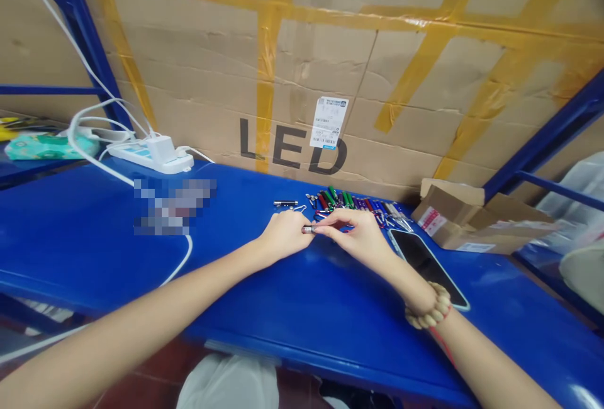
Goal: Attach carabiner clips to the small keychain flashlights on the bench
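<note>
Left fingers [301, 243] and right fingers [334, 231] pinch a small cylinder [308, 229]; slackness could drop it onto the surface [325, 308] below.

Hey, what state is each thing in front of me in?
Small metallic piece: held by left hand and right hand
Phone: lying flat, screen dark
Small cardboard box: open
White adapter: plugged into power strip
Colored tubes: lying close together
Large cardboard: upright, taped
</note>
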Demonstrator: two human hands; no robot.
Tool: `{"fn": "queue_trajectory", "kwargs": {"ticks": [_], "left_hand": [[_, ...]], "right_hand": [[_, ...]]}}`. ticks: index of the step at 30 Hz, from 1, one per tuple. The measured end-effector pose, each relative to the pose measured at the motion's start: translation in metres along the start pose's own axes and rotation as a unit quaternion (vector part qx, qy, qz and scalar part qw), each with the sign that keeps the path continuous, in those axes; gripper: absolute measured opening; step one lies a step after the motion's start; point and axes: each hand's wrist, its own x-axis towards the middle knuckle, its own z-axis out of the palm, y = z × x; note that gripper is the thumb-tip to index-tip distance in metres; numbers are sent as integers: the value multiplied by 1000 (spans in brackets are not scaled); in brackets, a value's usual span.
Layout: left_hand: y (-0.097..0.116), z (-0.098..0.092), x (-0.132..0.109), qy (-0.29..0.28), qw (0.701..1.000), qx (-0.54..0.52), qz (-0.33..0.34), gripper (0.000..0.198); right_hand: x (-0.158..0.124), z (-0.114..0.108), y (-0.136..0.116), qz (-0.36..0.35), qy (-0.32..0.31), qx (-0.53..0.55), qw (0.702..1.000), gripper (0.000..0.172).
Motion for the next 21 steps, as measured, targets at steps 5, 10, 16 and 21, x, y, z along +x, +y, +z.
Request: {"fn": "queue_trajectory", "kwargs": {"ticks": [5, 10, 16, 21], "left_hand": [[4, -2, -3, -25, 999, 39, 13, 32], [10, 0, -6, -40, 999, 25, 5, 33], [11, 5, -9, -51, 997, 54, 6, 28], [12, 5, -10, -59, 996, 70, -11, 26]], "right_hand": [[-4, -2, -2, 2, -68, -48, 996, 19], [-7, -4, -7, -17, -119, -79, 990, 29], [-13, 3, -9, -25, -119, -85, 989, 33], [-15, 11, -16, 77, -123, -39, 989, 35]]}}
